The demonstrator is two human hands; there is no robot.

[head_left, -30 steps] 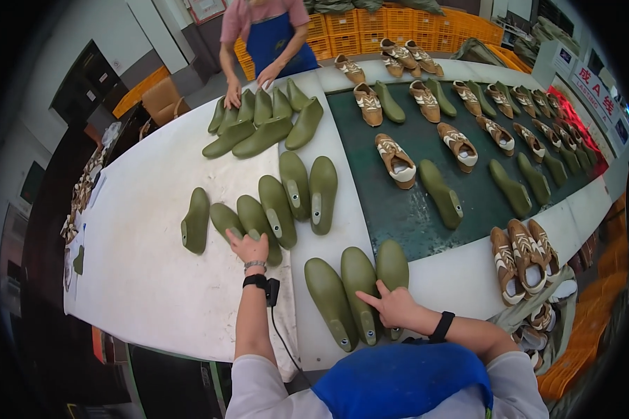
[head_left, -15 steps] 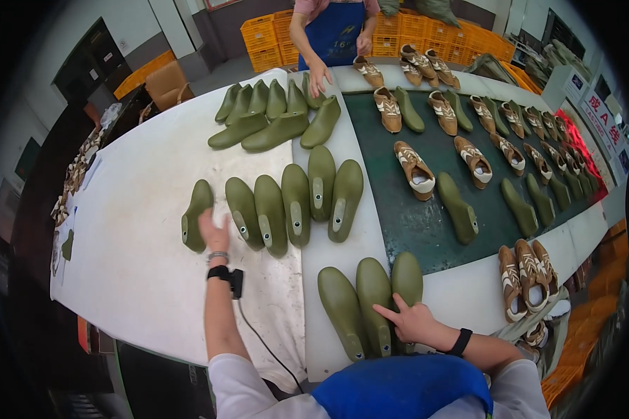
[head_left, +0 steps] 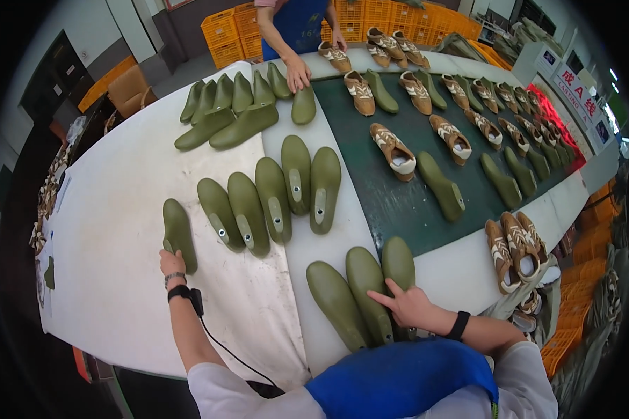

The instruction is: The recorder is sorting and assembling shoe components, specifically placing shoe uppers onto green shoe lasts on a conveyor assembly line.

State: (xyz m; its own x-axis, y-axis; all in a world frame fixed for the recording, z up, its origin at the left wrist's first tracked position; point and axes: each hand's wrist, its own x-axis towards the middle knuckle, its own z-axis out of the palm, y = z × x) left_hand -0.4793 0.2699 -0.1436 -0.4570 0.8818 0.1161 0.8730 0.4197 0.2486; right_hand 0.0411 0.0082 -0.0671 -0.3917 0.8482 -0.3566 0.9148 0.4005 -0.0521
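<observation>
A green shoe last (head_left: 181,227) lies on the white table at the left, its toe pointing away from me. My left hand (head_left: 172,263) is closed on its near end, fingers curled over the left edge. To its right stands a row of several green shoe lasts (head_left: 247,209) with round holes in their heel ends. Close to my body, three more lasts (head_left: 363,286) lie side by side. My right hand (head_left: 410,307) rests over the right-hand two, two fingers stretched apart toward the middle one; its other fingers are partly hidden.
Across the table, a co-worker's hand (head_left: 298,73) touches a last (head_left: 303,106) beside more lasts (head_left: 242,94). A dark green belt (head_left: 370,192) at right carries brown-and-white shoes (head_left: 396,155) and lasts. More shoes (head_left: 518,248) sit near its front corner. Orange crates (head_left: 223,42) stand behind.
My left hand has moved to the near end of the left last and closed on it; that last has turned. The co-worker's last now points away from them. My right hand stays put.
</observation>
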